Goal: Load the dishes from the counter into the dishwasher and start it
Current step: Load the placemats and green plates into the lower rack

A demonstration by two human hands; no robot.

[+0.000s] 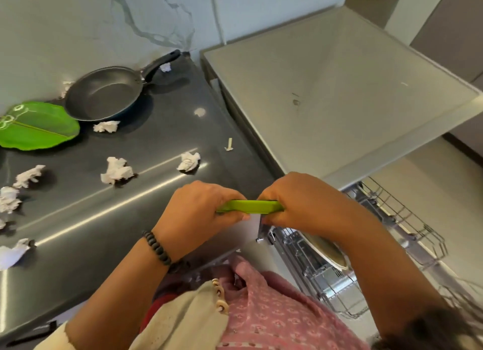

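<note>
Nearest the camera, both hands meet over the front edge of the dark worktop (86, 219), each gripping one end of a flat green item (251, 206) seen edge-on; what kind of dish it is cannot be told. The left hand (198, 213), with a black bead bracelet (156, 247) on its wrist, has its fingers curled round the left end, and the right hand (300, 205) has its fingers curled round the right end. Just below and right of the hands, the wire dishwasher rack (347, 284) stands pulled out, with a pale plate (329, 253) standing on edge in it. Crumpled white paper balls (116, 171) lie scattered across the worktop. Farther back, a green leaf-shaped plate (36, 126) lies at the left, and the rim of a dark frying pan (104, 93) overlaps its far edge, the handle pointing toward the marble wall (78, 22). To the right stands a grey glass-topped unit (339, 88).
</note>
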